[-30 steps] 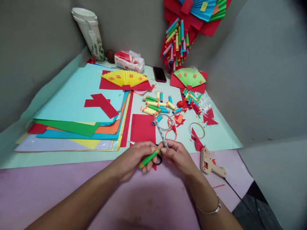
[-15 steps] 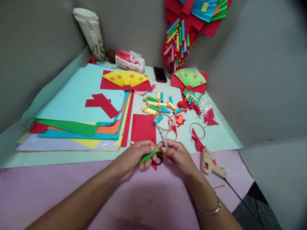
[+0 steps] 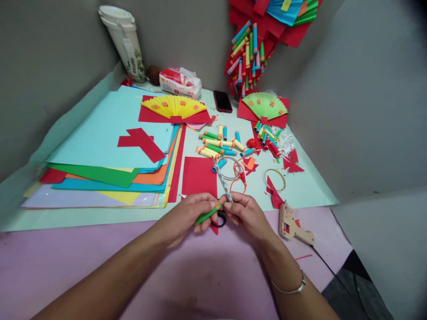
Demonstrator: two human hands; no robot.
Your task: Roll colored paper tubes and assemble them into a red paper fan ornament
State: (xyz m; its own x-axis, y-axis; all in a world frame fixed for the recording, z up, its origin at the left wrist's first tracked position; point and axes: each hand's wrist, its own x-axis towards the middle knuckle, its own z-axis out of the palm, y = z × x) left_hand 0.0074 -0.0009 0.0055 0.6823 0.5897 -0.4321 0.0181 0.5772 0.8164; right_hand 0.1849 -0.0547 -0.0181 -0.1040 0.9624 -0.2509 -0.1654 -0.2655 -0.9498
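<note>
Between the fingers of my left hand (image 3: 187, 218) lies a green paper tube (image 3: 205, 216) with an orange band at its end. My right hand (image 3: 247, 215) pinches a slim patterned pencil (image 3: 223, 180) that points up and away; its fingertips also meet the tube's banded end. Beneath both hands sit scissors, with a black handle loop (image 3: 220, 219) showing and the rest mostly covered. Just beyond the hands is a red paper sheet (image 3: 199, 175). Several small coloured paper tubes (image 3: 213, 143) lie in a loose pile farther back.
Stacked coloured paper (image 3: 106, 124) covers the left. A yellow fan (image 3: 175, 108), a green fan (image 3: 265, 106), a phone (image 3: 222, 102) and a tissue pack (image 3: 180, 82) are at the back. A glue gun (image 3: 293, 225) with a cord lies right, near tape rolls (image 3: 274, 180) and red scraps.
The hands keep nearly the same pose on the green tube and the pencil. The whole view has shifted slightly, with the scene sitting a little higher.
</note>
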